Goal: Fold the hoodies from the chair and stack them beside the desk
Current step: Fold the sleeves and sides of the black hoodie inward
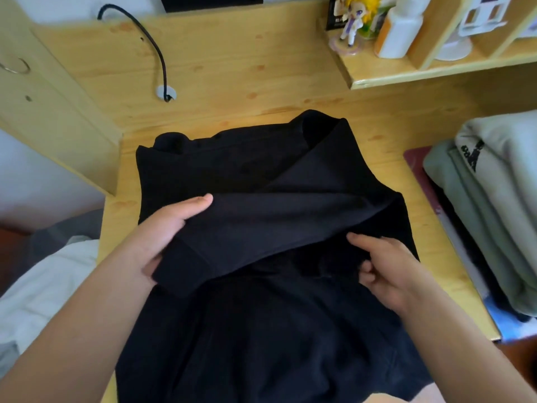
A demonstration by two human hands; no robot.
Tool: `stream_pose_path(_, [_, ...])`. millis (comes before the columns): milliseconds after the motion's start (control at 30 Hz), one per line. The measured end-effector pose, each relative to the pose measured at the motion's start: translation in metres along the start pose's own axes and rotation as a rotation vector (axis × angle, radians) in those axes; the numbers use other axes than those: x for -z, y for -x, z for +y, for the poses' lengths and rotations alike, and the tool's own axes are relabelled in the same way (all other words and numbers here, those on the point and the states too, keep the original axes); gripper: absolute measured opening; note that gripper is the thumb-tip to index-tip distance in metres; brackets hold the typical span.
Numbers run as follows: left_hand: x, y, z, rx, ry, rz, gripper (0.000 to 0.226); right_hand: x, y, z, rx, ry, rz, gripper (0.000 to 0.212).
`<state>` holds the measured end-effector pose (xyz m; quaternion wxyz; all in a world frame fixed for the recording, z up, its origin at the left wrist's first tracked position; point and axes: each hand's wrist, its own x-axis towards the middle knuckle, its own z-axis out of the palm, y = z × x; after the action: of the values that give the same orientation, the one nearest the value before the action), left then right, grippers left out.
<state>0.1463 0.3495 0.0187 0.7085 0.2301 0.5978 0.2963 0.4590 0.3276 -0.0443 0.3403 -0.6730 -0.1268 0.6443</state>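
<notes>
1. The black hoodie [270, 175] runs off the bottom edge, hem unseen
2. Left hand [171, 225] fingers lie hidden under the sleeve
3. The folded grey stack [494, 199] is cut by the right edge
4. The figurine [356, 18] is blurred

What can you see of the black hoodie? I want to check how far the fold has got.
The black hoodie is plain, soft, matte fabric, lying spread on the wooden desk, its near part hanging over the front edge. One sleeve is folded across the body. The left hand grips the sleeve's ribbed cuff end; the right hand pinches fabric beneath the sleeve. It lies apart from the grey-green folded stack to the right. It is only partly folded.
</notes>
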Motion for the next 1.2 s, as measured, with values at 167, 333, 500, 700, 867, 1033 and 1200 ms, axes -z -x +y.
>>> stream_pose_path(167, [0.005,-0.004,-0.019,0.037,-0.006,0.085,0.024,0.018,0.028,0.017,-0.104,0.070,-0.122,0.009])
stream_pose_path(333, [0.020,-0.016,-0.069,0.022,-0.531,0.236,0.030,0.017,0.012,0.039,0.064,0.544,0.058,0.015])
stream_pose_path(500, [0.022,-0.004,-0.063,0.007,-0.341,0.062,0.014,0.035,0.008,0.026,0.051,0.687,0.060,0.023])
stream_pose_path(700, [0.022,-0.009,-0.091,-0.103,-0.891,0.242,0.016,-0.029,-0.011,-0.021,0.973,1.071,0.310,0.031])
stream_pose_path(867, [0.022,-0.013,-0.111,-0.240,-0.863,0.474,0.019,-0.084,-0.096,-0.079,0.991,1.669,-0.015,0.040])
stream_pose_path(1033, [0.016,-0.011,-0.115,-0.367,-1.233,0.742,0.033,-0.097,-0.106,-0.086,1.140,1.501,0.244,0.018])
stream_pose_path(1200, [-0.038,-0.044,-0.118,-0.717,-1.495,0.595,0.061,-0.101,-0.050,-0.013,1.219,1.416,0.243,0.060])
